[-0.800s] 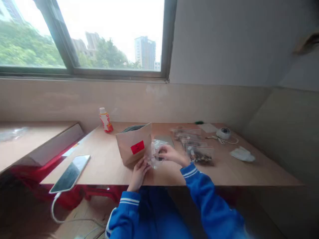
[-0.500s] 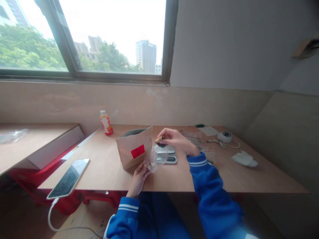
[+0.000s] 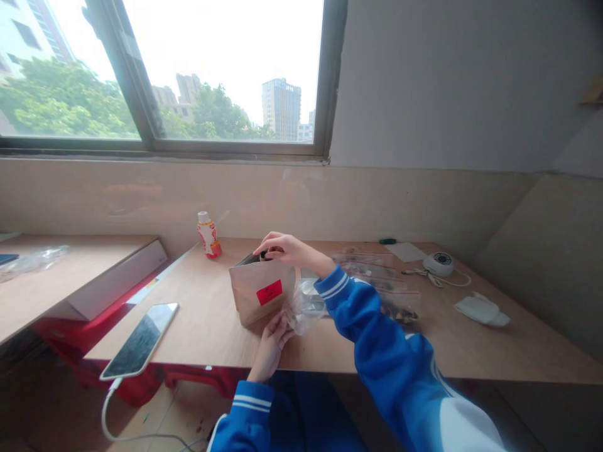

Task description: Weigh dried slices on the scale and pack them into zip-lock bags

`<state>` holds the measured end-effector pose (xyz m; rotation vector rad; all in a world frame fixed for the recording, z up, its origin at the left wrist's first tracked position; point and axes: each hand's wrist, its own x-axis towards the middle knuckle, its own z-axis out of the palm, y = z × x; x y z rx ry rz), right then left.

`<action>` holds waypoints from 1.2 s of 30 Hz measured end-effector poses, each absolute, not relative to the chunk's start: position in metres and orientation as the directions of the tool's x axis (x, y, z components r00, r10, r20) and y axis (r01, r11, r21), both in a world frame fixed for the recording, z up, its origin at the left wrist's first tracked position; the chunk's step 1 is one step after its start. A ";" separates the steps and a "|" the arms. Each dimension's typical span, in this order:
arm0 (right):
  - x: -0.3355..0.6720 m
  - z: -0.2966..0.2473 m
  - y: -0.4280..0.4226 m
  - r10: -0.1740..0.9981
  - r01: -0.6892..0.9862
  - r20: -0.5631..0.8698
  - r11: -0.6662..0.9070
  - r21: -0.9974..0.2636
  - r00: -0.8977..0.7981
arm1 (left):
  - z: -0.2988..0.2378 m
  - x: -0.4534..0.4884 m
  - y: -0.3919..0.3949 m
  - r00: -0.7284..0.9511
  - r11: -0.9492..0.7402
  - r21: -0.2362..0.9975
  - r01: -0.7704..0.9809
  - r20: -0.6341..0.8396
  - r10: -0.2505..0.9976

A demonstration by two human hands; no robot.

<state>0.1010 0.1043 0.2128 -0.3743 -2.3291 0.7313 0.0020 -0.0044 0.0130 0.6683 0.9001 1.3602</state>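
Observation:
A brown paper bag point(image 3: 259, 292) with a red label stands open on the wooden table point(image 3: 207, 320). Over the bag's mouth, my right hand point(image 3: 282, 248) has its fingers pinched on a small dark piece. My left hand point(image 3: 274, 337) is at the table's front edge, its fingers closed on a clear plastic bag point(image 3: 306, 306) that rests just right of the paper bag. Both arms wear blue sleeves with white stripes.
A small red and white bottle point(image 3: 208, 235) stands at the back. A phone point(image 3: 140, 339) with a cable lies at the left front edge. Several clear zip bags point(image 3: 377, 276), a round white device point(image 3: 438, 263) and a white cloth point(image 3: 481, 310) lie to the right.
My right hand has lifted out of the clear plastic bag with a small dark piece and moved left, over the paper bag's mouth. My left hand has kept hold of the clear bag.

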 end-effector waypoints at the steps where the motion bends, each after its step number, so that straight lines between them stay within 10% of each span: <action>1: 0.102 0.212 0.103 0.450 0.071 0.507 0.795 -0.602 -0.735 | 0.013 0.002 -0.004 -0.015 0.120 0.836 -0.535 -0.151 0.988; 17: 0.127 0.207 0.088 0.613 0.052 0.661 0.749 -0.660 -0.434 | 0.009 0.001 -0.004 -0.010 0.086 0.829 -0.552 -0.110 0.994; 30: 0.155 0.157 0.048 0.747 0.275 0.438 0.617 -0.737 -0.500 | 0.005 0.000 -0.003 -0.078 0.063 0.832 -0.551 -0.126 0.989; 36: 0.185 0.139 0.026 0.932 0.501 0.245 0.352 -0.791 -0.268 | 0.004 0.000 -0.004 -0.066 0.076 0.807 -0.585 -0.141 0.988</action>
